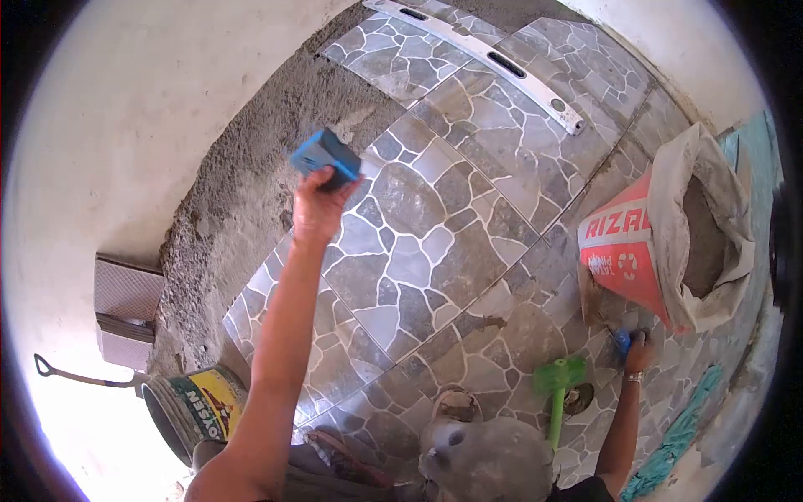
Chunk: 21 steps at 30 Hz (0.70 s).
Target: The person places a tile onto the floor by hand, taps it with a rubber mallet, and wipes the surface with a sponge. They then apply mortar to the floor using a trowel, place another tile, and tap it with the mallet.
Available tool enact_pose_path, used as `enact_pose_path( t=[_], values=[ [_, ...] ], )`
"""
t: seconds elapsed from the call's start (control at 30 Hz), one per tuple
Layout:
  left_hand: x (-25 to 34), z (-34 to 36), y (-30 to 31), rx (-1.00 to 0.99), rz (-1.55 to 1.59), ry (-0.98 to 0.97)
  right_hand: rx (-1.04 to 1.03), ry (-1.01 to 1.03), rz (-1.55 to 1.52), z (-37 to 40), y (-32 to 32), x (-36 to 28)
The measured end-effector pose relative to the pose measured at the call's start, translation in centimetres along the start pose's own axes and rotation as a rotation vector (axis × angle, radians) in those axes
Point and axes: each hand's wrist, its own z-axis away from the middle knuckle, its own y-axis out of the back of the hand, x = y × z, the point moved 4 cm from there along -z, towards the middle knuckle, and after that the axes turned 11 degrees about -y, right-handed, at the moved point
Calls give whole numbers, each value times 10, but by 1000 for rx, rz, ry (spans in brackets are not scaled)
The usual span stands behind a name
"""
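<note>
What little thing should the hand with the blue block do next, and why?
I'd probably lower the blue block gently onto the patterned tiles: the left hand seems to hold it up near their edge, and the rough grey bed beside them looks bumpier.

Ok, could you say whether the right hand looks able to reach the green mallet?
Probably yes: the green mallet is near the right hand with nothing visible between, though the blue item in its fingers may need releasing.
</note>
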Motion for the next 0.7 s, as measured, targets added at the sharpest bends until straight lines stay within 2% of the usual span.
enact_pose_path(
  t=[0.07,0.13,0.17,0.2,0.23,0.27,0.3,0.4,0.43,0.47,0.5,0.53,0.63,0.67,0.7],
  values=[
    [-38,16,11,-55,79,137,15,-20,23,-4,-1,1],
    [-62,58,-31,-316,-590,98,31,-14,27,-5,-2,9],
    [-89,87,-45,-333,-519,136,38,6,16,-8,-4,15],
    [-97,117,-58,-385,-926,77,42,26,1,-8,-6,16],
    [-110,144,-67,-539,-1067,85,45,9,-18,-6,-7,13],
    [-121,166,-70,-645,-1114,181,45,-7,-38,-2,-5,5],
    [-142,177,-51,-868,-1156,-137,45,-26,-57,1,-4,-1],
    [-139,122,18,-792,-1192,-331,26,-5,25,8,1,-10],
    [-128,85,43,-505,-1379,-424,26,-29,42,11,1,-5],
    [-88,43,35,-304,-1479,-86,24,-46,60,8,1,-2],
    [-79,1,73,-73,-1420,-438,28,-54,72,3,2,-4],
    [-52,-28,74,41,-1532,-543,23,-34,67,1,2,-5],
    [-36,-29,35,167,-1453,-504,-6,-17,32,-3,-1,4],
    [-53,-3,13,-18,-1341,-346,-25,-39,7,-5,-3,14],
    [-100,29,27,-178,-1378,-171,-46,-56,-21,-5,-7,19]
  ],
)
